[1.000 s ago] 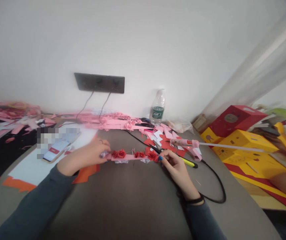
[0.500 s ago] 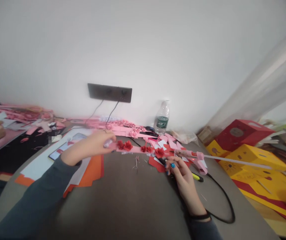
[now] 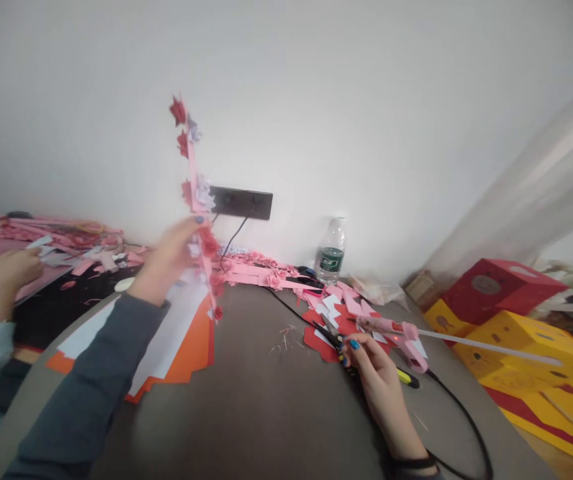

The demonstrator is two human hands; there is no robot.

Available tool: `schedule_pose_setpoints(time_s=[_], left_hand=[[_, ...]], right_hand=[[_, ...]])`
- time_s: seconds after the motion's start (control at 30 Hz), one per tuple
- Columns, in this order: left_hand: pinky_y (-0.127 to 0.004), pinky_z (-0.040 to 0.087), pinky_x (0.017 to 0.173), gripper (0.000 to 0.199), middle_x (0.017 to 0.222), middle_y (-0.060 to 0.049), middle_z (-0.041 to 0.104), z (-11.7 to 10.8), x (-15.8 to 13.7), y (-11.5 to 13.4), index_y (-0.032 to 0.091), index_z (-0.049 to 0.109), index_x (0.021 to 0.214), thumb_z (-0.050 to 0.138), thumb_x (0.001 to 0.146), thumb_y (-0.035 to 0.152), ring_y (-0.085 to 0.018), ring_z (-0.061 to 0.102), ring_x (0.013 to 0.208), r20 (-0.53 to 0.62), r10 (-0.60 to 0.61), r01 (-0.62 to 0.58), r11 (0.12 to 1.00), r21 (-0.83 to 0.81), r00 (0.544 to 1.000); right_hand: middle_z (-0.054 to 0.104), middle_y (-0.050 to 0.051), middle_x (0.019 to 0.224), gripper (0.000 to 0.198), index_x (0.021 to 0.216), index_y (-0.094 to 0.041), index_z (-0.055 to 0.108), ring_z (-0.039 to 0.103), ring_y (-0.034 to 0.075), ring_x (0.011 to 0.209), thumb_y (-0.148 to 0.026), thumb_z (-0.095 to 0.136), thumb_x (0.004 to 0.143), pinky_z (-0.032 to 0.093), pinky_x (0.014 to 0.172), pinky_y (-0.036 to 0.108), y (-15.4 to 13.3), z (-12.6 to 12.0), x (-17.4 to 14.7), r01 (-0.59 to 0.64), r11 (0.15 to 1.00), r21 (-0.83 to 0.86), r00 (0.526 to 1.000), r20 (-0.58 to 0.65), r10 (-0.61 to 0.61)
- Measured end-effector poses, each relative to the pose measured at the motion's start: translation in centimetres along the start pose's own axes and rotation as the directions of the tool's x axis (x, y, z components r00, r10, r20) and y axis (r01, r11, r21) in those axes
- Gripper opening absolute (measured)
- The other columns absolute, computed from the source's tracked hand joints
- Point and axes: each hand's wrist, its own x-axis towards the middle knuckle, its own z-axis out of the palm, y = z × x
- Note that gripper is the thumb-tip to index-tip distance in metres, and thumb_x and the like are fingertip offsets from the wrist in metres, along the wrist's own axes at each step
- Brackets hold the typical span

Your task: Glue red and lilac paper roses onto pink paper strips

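Observation:
My left hand (image 3: 179,250), slightly blurred, is closed around a pink paper strip (image 3: 192,163) with red and pale paper flowers along it. The strip stands nearly upright in front of the wall, its lower end above the paper sheets. My right hand (image 3: 373,370) is low over the table with fingers curled together. Beside its fingertips lie dark-handled scissors (image 3: 333,335); whether the fingers grip them or something small is hidden. A pink glue gun (image 3: 391,328) with a long glue stick lies just beyond that hand, and a yellow-and-black cutter (image 3: 407,379) beside it.
White and orange paper sheets (image 3: 181,357) lie on the left. Pink flowered strips (image 3: 253,268) and a water bottle (image 3: 332,250) line the wall. Red and yellow boxes (image 3: 526,340) stand right. A black cable (image 3: 466,417) loops near the right edge. Another person's hand (image 3: 13,277) works at far left.
My left hand has swung the flowered strip from lying level across the table to nearly upright. The right hand stays by the scissors. The other person's hand has shifted right in view.

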Motion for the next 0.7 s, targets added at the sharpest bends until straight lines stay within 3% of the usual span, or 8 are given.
schedule_pose_setpoints(time_s=[0.1,0.2,0.43,0.7], left_hand=[[-0.032,0.058,0.072,0.02,0.085,-0.007,0.074,-0.7,-0.2,-2.5,0.02,0.071,0.087,0.082,0.077,0.034,-0.023,0.071,0.081,0.005,-0.227,0.22,0.938,-0.267,0.974],[-0.033,0.059,0.075,0.011,0.082,-0.005,0.075,-1.1,-1.1,-4.9,0.02,0.071,0.09,0.076,0.084,0.027,-0.024,0.072,0.082,-0.013,-0.385,0.329,0.806,-0.491,0.923],[-0.03,0.059,0.067,0.015,0.077,-0.006,0.075,-2.9,-2.5,-6.9,0.017,0.064,0.08,0.06,0.095,0.018,-0.019,0.072,0.069,-0.112,-0.426,0.292,0.766,-0.573,0.898],[-0.029,0.055,0.056,0.019,0.064,-0.003,0.069,-7.5,-0.6,-7.2,0.017,0.059,0.073,0.052,0.089,0.007,-0.018,0.067,0.055,-0.25,-0.42,0.214,0.788,-0.578,0.873]], right_hand=[[0.06,0.001,0.066,0.045,0.08,-0.02,0.066,0.053,0.014,0.058,-0.065,0.071,0.083,0.042,0.055,0.025,-0.2,0.0,0.0,-0.016,0.999,-0.035,1.0,-0.005,0.016],[0.061,0.002,0.068,0.046,0.081,-0.02,0.067,0.054,0.014,0.058,-0.066,0.072,0.081,0.044,0.055,0.026,-0.2,0.0,0.0,-0.029,0.998,-0.053,1.0,-0.003,0.029],[0.061,0.002,0.067,0.048,0.078,-0.02,0.067,0.054,0.015,0.057,-0.067,0.072,0.08,0.045,0.054,0.025,-0.3,-0.1,0.1,-0.047,0.994,-0.094,0.999,0.003,0.047],[0.059,0.002,0.066,0.05,0.077,-0.02,0.067,0.053,0.014,0.057,-0.07,0.071,0.079,0.046,0.053,0.025,-0.7,0.0,0.0,-0.054,0.989,-0.14,0.998,0.019,0.057]])
